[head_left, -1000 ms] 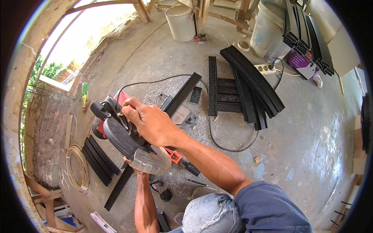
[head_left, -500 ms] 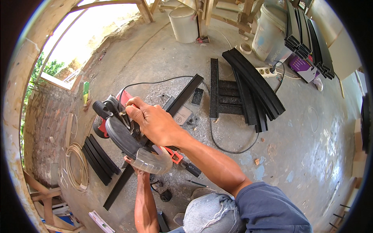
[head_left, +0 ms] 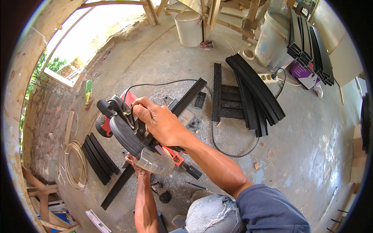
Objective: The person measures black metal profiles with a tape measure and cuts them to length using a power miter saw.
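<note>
My right hand is wrapped round the handle of a miter saw with a dark round blade guard, a clear plastic guard and red parts. A long black channel-shaped profile runs diagonally under the saw head, its far end sticking out past the saw's grey base. Low beside the clear guard, my left hand grips the near part of this profile; the guard hides some of its fingers. The saw head covers the blade and the spot where it meets the profile.
Several black profiles lie piled to the right, with shorter ones at left beside a coiled cable. A black cord loops over the dusty floor. Buckets, a power strip and stacked profiles stand farther back.
The whole view has shifted slightly, so most things sit a little lower and to the right. Both hands keep their holds, and the saw head looks nearly the same.
</note>
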Demonstrator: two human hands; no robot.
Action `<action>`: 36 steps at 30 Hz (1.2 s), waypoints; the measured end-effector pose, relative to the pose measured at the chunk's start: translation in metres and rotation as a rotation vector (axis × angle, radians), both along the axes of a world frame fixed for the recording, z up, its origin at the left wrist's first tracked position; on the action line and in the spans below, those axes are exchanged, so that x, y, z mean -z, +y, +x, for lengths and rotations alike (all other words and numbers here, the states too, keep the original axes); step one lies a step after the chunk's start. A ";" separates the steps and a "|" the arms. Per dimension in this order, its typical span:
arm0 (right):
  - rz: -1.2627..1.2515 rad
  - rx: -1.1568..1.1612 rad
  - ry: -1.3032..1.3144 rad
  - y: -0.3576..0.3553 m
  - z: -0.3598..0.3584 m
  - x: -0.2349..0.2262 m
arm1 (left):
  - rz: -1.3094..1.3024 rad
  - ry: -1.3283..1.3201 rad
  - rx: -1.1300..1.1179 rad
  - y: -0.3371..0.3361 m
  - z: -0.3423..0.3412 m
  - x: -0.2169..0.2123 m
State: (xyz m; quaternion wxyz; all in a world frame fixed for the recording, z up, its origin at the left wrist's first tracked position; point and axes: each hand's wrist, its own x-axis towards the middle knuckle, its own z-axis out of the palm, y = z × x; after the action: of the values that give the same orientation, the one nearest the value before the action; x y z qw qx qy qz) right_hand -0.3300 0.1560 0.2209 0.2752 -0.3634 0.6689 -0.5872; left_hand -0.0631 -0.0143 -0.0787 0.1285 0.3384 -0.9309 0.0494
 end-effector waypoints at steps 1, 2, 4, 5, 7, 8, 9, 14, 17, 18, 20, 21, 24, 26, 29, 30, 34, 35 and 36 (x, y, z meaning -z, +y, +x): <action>0.009 0.001 -0.002 0.001 -0.001 0.001 | 0.005 0.003 0.002 0.002 -0.003 -0.001; 0.018 0.001 -0.004 0.002 -0.002 0.002 | -0.024 -0.017 0.053 0.004 -0.005 -0.002; -0.001 0.004 -0.006 0.002 -0.002 0.005 | -0.058 -0.037 0.103 0.006 -0.009 -0.007; -0.019 0.007 -0.009 0.002 -0.003 0.006 | -0.088 -0.001 0.112 0.005 -0.009 -0.004; -0.020 -0.001 -0.007 0.001 -0.002 0.005 | -0.122 0.031 0.118 0.002 -0.007 -0.002; -0.020 -0.006 -0.005 0.001 -0.002 0.004 | -0.122 0.029 0.110 0.000 -0.007 -0.002; -0.021 -0.008 -0.005 0.001 -0.001 0.004 | -0.123 0.027 0.105 -0.001 -0.005 -0.001; -0.027 -0.011 -0.014 0.002 -0.002 0.004 | -0.069 -0.195 0.039 -0.001 -0.003 -0.001; -0.021 -0.015 -0.017 0.004 -0.004 0.004 | -0.018 -0.397 -0.025 0.002 -0.008 -0.002; -0.023 -0.017 -0.018 0.004 -0.003 0.003 | -0.026 -0.408 -0.021 0.002 -0.007 -0.005; -0.005 -0.038 -0.030 0.004 -0.002 0.000 | -0.032 -0.407 -0.037 -0.002 -0.001 0.001; -0.006 -0.040 -0.030 0.004 -0.002 0.000 | -0.037 -0.405 -0.049 -0.004 0.000 0.003; -0.012 -0.042 -0.035 0.004 -0.001 0.000 | -0.025 -0.406 -0.050 -0.007 0.001 0.005; -0.024 -0.040 -0.048 0.005 -0.001 0.001 | -0.060 -0.208 0.023 -0.003 -0.003 0.006; -0.023 -0.031 -0.044 0.006 -0.002 0.003 | -0.094 0.000 0.107 0.000 -0.006 0.007; -0.023 -0.032 -0.044 0.006 -0.002 0.002 | -0.096 0.008 0.116 -0.001 -0.004 0.010; -0.016 -0.049 -0.059 0.006 -0.001 -0.002 | -0.080 0.029 0.084 -0.016 0.010 0.023; -0.029 -0.054 -0.055 0.005 0.001 -0.003 | -0.285 -0.112 0.126 -0.028 0.018 0.024; -0.024 -0.051 -0.054 0.006 0.000 -0.002 | -0.377 -0.183 0.152 -0.026 0.015 0.025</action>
State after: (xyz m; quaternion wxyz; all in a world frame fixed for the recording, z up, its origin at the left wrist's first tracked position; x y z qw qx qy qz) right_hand -0.3303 0.1622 0.2227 0.3035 -0.3676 0.6447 -0.5976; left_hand -0.0482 -0.0405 -0.1033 0.1080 0.2312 -0.9358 0.2433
